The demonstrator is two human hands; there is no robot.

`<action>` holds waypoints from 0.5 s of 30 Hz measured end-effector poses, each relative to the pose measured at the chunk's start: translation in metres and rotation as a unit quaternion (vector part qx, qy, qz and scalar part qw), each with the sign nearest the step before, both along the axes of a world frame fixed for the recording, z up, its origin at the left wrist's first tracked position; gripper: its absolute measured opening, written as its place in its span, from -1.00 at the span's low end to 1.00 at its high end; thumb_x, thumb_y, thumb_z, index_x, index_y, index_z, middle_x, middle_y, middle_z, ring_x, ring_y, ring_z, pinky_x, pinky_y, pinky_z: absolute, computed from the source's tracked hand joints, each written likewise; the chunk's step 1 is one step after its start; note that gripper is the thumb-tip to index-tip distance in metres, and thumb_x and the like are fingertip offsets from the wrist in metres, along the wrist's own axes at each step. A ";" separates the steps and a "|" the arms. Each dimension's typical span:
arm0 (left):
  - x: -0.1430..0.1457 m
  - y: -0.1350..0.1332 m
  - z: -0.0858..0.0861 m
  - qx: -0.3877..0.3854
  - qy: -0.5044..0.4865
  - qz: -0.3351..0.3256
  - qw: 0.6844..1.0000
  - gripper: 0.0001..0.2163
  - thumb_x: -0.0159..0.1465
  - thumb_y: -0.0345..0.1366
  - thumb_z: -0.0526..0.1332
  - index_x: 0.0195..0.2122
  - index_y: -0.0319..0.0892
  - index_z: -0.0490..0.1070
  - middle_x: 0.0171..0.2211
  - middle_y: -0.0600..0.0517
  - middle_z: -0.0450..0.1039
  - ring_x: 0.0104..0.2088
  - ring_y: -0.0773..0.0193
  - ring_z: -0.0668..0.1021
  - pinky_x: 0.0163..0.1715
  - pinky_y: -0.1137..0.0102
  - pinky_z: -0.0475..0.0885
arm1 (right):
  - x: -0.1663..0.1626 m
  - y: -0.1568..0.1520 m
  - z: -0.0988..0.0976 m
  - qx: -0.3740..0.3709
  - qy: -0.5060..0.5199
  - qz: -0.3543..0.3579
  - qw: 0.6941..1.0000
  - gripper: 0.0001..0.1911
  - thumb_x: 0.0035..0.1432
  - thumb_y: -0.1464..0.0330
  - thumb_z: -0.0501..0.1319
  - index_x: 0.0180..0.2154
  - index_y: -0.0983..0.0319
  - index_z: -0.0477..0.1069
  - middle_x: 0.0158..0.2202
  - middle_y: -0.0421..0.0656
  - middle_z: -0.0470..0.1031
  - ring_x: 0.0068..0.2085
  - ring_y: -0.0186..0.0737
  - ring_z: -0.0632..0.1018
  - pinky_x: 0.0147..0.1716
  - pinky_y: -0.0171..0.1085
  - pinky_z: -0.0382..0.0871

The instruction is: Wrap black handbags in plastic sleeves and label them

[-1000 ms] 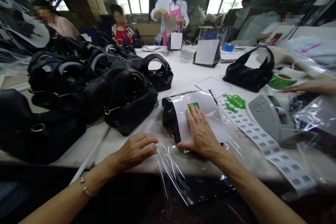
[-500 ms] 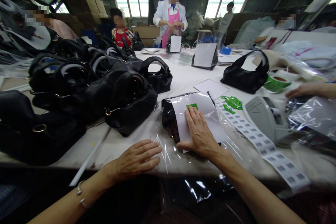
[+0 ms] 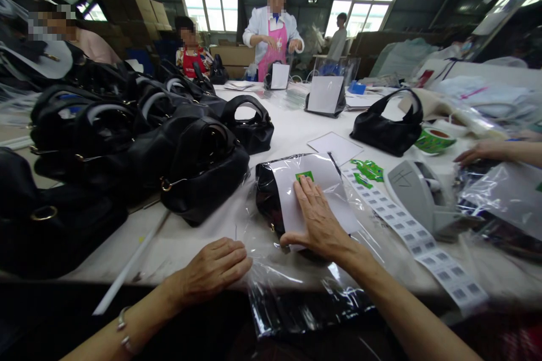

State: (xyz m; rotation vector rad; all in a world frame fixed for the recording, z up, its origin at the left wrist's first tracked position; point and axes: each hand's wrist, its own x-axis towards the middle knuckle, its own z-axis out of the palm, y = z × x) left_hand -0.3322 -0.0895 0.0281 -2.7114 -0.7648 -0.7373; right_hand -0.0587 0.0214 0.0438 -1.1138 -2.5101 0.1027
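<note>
My right hand lies flat, fingers spread, on a white sheet over a black handbag inside a clear plastic bag. Beside its fingertips is a small green label on the sheet. My left hand is at the table's front edge, fingers curled together on the left edge of the plastic bag, where wrinkles run out from the fingertips. The lower end of the plastic hangs over the table edge. The handbag's strap and far side are hidden under the sheet.
Several black handbags crowd the left. To the right lie a sticker strip, green labels, a grey tape dispenser and a green roll. A co-worker's hand touches another wrapped bag. A person in a pink apron stands opposite.
My left hand's fingers have curled in at the plastic, and the bag's lower end has spread out towards me. My right hand stays flat on the sheet. The view has shifted slightly.
</note>
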 end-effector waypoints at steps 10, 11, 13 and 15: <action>0.011 0.008 0.002 -0.024 -0.023 -0.026 0.999 -0.79 0.43 -0.45 -0.01 -0.18 -0.24 0.43 -0.31 -0.06 0.56 -0.25 0.21 0.57 -0.15 0.27 0.49 | 0.000 -0.002 0.001 0.010 0.009 -0.006 1.000 0.26 -0.09 0.03 0.44 0.40 0.37 -0.19 0.45 0.21 -0.16 0.45 0.13 -0.18 0.38 0.14 -0.13; 0.014 0.012 0.006 -0.029 -0.035 -0.022 0.999 -0.79 0.41 -0.48 -0.01 -0.19 -0.24 0.42 -0.34 -0.05 0.55 -0.31 0.24 0.55 -0.21 0.28 0.48 | -0.001 -0.002 -0.001 0.015 0.015 -0.006 1.000 0.27 -0.10 0.04 0.45 0.41 0.36 -0.20 0.45 0.21 -0.16 0.45 0.13 -0.17 0.38 0.15 -0.13; 0.024 0.022 0.015 -0.022 -0.070 0.001 0.997 -0.82 0.38 -0.51 0.03 -0.21 -0.22 0.41 -0.41 0.00 0.50 -0.39 0.28 0.51 -0.27 0.32 0.46 | -0.001 -0.002 -0.003 0.025 0.025 -0.005 0.999 0.29 -0.10 0.05 0.46 0.41 0.36 -0.24 0.45 0.21 -0.16 0.45 0.14 -0.17 0.37 0.17 -0.12; 0.038 0.035 0.025 0.007 -0.113 0.040 0.993 -0.86 0.36 -0.49 0.10 -0.24 -0.18 0.41 -0.42 0.03 0.49 -0.34 0.28 0.53 -0.19 0.31 0.47 | -0.001 -0.002 -0.005 0.035 0.030 -0.003 0.999 0.29 -0.09 0.06 0.45 0.41 0.35 -0.28 0.44 0.22 -0.15 0.45 0.15 -0.17 0.37 0.20 -0.11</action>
